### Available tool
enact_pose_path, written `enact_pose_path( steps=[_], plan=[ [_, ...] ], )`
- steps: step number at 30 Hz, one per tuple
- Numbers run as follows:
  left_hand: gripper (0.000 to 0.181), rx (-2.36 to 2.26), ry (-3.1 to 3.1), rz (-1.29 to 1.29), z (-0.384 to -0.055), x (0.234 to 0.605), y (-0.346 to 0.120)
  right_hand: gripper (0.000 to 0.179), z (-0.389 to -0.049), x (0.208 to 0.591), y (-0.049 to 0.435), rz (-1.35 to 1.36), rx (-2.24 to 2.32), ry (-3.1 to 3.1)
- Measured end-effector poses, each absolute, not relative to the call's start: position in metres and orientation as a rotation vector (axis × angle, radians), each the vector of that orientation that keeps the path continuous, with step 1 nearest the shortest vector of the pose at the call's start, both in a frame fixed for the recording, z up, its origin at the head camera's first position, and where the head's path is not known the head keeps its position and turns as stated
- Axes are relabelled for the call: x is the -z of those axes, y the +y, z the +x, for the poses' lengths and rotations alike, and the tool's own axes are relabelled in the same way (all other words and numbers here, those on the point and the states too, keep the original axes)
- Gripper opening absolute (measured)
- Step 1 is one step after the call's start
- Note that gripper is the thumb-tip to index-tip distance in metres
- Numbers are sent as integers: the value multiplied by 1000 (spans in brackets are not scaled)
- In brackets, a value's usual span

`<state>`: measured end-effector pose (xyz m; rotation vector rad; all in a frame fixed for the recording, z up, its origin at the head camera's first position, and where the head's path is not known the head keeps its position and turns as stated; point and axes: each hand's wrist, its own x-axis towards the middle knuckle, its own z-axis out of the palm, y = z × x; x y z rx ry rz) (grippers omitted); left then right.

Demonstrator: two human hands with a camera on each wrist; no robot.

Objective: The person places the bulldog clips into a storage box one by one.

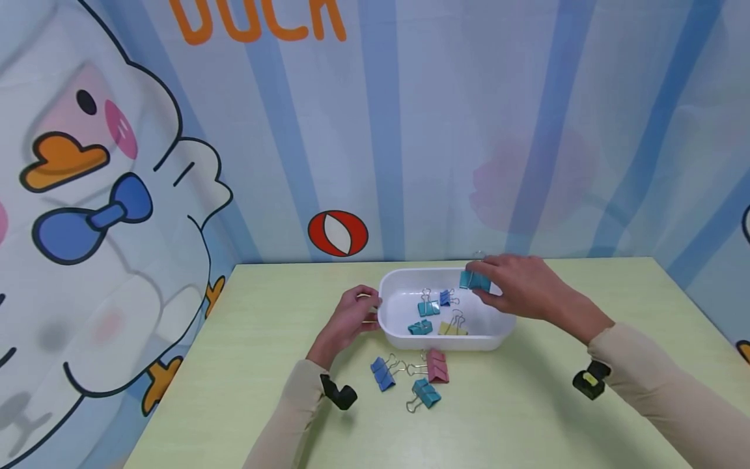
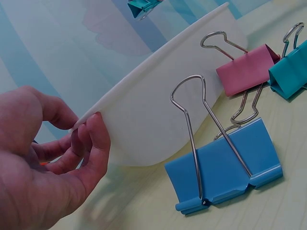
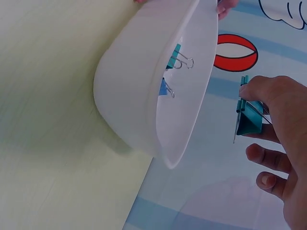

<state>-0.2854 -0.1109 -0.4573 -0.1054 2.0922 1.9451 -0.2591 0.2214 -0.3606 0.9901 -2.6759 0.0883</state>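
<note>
Teal binder clip, one. Location: in the air above the right end of the white tub, apart from its rim in the right wrist view. Held by the right hand, thumb against index finger with the clip pinched between, the lower fingers loosely bent and away from it. Handling, as judged: light, stiff, springy sheet metal, glossy enough to slide a little under a dry fingertip; hard to damage. Best hold: across the flat faces of the body, as here; the thin wire handles would likely swivel if used alone.

White tub, one. Location: on the counter, near its far edge. Steadied at its left end by the left hand, thumb and fingertips brought together on the rim. Handling, as judged: light, smooth, fairly rigid plastic, apt to skid if knocked; the rim gives the surest hold.

Contents of tub, four clips: teal clip with raised handle; small blue clip; second teal clip, front left; yellow clip, front.

On the counter before the tub, three clips in a loose cluster: blue clip, left; pink clip, right; loose teal clip, nearest the person.

Behind: printed curtain, striped blue, with a red-and-white ball.
</note>
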Motion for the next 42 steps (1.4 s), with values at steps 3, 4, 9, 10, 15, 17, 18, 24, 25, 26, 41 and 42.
enact_pose_path(
  steps=[3, 4, 9, 10, 15, 17, 18, 24, 25, 26, 41, 42],
  plan=[
    [29, -1948, 2093, -99, -286, 457, -111, 56, -262, 361, 224, 926, -65, -2710],
    [30, -1948, 2093, -98, -286, 457, -110, 61, -262, 362, 225, 903, -61, -2723],
    [29, -1944, 2091, -105, -286, 457, -110, 77, -257, 363, 224, 855, -79, -2776],
    [29, -1942, 2092, -108, -286, 457, -110, 77, -254, 364, 223, 858, -84, -2781],
    [30, -1934, 2096, -112, -287, 457, -110, 69, -236, 369, 213, 958, -77, -2739],
    [30, -1936, 2094, -110, -286, 457, -111, 67, -228, 372, 208, 1020, -72, -2706],
    [30, -1939, 2092, -108, -286, 457, -111, 66, -224, 374, 205, 1047, -69, -2695],
    [29, -1963, 2074, -86, -285, 457, -112, 62, -200, 392, 190, 1160, -97, -2688],
    [29, -1965, 2073, -83, -285, 457, -112, 60, -197, 395, 188, 1175, -108, -2695],
    [29, -1965, 2071, -83, -284, 457, -112, 59, -193, 398, 186, 1189, -120, -2702],
    [28, -1984, 2055, -79, -283, 456, -113, 55, -180, 445, 172, 1177, -266, -2694],
    [28, -1985, 2053, -78, -283, 456, -113, 55, -180, 447, 171, 1169, -274, -2692]
  ],
)
